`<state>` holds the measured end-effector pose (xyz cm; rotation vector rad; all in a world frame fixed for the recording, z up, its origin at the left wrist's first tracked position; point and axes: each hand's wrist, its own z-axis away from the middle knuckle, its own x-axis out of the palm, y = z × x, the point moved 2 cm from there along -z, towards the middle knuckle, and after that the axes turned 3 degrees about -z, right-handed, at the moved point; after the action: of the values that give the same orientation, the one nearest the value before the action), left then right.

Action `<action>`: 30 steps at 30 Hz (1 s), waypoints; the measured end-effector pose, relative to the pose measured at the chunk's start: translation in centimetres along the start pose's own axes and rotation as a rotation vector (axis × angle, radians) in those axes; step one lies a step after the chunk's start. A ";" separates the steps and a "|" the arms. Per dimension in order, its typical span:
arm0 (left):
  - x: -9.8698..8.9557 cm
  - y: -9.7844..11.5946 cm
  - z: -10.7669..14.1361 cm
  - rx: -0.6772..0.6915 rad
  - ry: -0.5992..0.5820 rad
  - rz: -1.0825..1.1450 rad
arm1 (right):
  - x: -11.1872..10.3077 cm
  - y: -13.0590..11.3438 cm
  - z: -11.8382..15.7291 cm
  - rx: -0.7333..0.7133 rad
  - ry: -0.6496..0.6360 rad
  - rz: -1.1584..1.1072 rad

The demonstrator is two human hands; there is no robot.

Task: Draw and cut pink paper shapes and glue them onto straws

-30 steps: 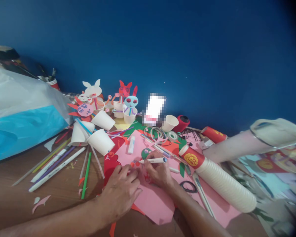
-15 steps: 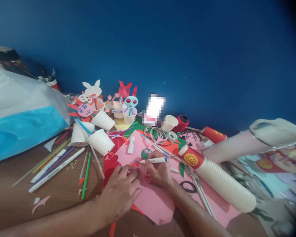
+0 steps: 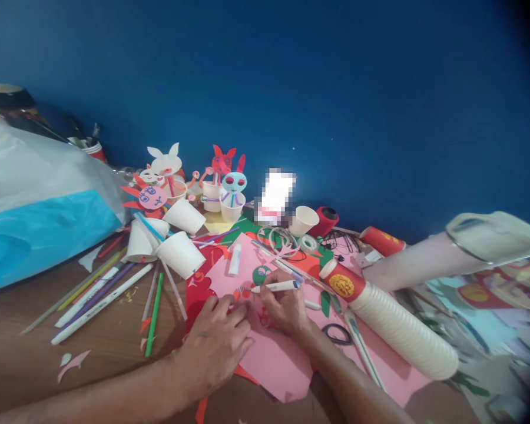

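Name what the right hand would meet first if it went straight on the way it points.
Probably the small red paper cutout on the pink paper sheet, just past the tip of the marker in the right hand; depth is unclear from here.

Matt pink paper sheet (image 3: 276,365), smooth white paper cups (image 3: 401,333), glossy wooden tabletop (image 3: 22,359)

My right hand (image 3: 285,307) holds a white marker (image 3: 276,287) with a dark blue end, slanted across the pink paper sheet (image 3: 278,365), its tip just beside a small red paper cut-out (image 3: 242,292) lying on that sheet. My left hand (image 3: 214,347) rests on the sheet, fingertips near the cut-out's left side
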<state>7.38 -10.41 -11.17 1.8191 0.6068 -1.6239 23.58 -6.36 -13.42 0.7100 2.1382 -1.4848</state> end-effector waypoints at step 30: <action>-0.1 0.0 -0.1 -0.002 -0.002 -0.008 | 0.0 -0.3 0.1 -0.029 -0.031 0.043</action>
<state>7.48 -10.31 -11.06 1.8153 0.6149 -1.6297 23.38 -6.54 -13.26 0.7138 2.1040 -1.4311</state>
